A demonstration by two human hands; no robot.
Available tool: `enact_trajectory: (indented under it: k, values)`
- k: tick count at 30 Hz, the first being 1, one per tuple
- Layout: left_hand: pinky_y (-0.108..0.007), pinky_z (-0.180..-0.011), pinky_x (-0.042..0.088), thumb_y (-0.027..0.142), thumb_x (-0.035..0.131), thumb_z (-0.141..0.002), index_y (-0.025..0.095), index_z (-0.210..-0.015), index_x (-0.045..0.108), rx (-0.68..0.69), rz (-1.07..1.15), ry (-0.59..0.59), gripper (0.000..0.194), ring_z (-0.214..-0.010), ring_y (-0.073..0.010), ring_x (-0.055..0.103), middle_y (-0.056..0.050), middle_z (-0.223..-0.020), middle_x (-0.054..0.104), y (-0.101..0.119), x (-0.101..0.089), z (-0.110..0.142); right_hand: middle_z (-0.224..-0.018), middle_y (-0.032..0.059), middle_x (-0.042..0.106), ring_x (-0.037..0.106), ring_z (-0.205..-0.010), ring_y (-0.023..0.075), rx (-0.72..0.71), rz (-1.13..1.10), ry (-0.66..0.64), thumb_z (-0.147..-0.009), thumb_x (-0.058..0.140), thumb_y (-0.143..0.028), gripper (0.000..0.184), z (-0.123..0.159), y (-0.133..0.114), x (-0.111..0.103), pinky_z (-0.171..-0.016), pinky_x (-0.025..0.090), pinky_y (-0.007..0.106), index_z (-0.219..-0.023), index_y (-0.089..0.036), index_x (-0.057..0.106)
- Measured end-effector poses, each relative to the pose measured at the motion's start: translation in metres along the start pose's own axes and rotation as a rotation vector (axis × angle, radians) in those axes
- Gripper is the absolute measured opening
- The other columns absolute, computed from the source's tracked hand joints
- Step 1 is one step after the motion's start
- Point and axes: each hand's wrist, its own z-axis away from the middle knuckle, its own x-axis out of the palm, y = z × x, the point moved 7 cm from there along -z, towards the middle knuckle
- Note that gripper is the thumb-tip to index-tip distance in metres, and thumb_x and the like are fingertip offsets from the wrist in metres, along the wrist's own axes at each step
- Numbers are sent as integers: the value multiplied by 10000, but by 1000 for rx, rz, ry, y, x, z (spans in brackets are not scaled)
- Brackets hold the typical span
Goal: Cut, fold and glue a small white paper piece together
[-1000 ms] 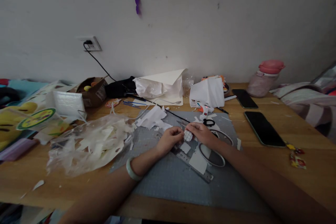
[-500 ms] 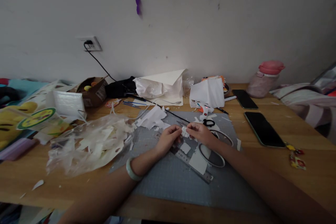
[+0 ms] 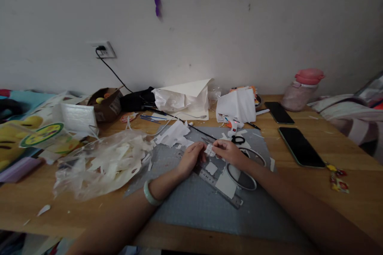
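Observation:
My left hand and my right hand meet over a grey cutting mat. Between their fingertips they pinch a small white paper piece, held a little above the mat. A green bangle is on my left wrist. Under the hands lies a metal ruler with white paper squares beside it. A ring-shaped hoop lies just right of the ruler, under my right forearm. Black-handled scissors and a small glue gun rest just beyond my right hand.
A clear plastic bag of paper scraps lies left of the mat. Two dark phones and a pink-lidded bottle sit at the right. White folded sheets, a cardboard box and a black cable line the wall.
Both hands have shifted slightly away from me and left with the paper piece; the piece has been turned between the fingertips.

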Motion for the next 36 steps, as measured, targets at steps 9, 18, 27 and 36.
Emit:
enact_trajectory:
  k: [9,18,27,36]
  values:
    - [-198,-445,260,439,545,-719,176,-690,518,-22,5,-62,266,-422,-82,401,53,-464,503,-2,4,0,-563,-60,394,362,-522,89,-13,-4,-37,-704,561,-459,285,-2,5,4,-501,280,232,-699,-178,508]
    - [-178,-430,261,413,615,-663,166,-728,524,-9,67,-84,271,-412,-62,409,59,-489,488,-6,5,-3,-567,-53,406,369,-533,94,-35,13,-28,-710,562,-446,273,-1,1,3,-513,290,236,-684,-180,506]
    - [-180,-438,285,404,625,-636,154,-691,518,19,48,-75,278,-434,-58,400,67,-513,462,-2,5,-1,-562,-59,406,354,-520,83,-14,-19,-13,-681,563,-387,219,0,-1,2,-495,278,227,-690,-174,512]
    - [-182,-442,302,448,638,-645,162,-705,503,30,36,-107,322,-440,-60,418,63,-533,464,0,8,0,-563,-60,404,363,-526,89,-21,-36,-22,-656,598,-403,243,-2,3,3,-505,284,234,-680,-181,503]
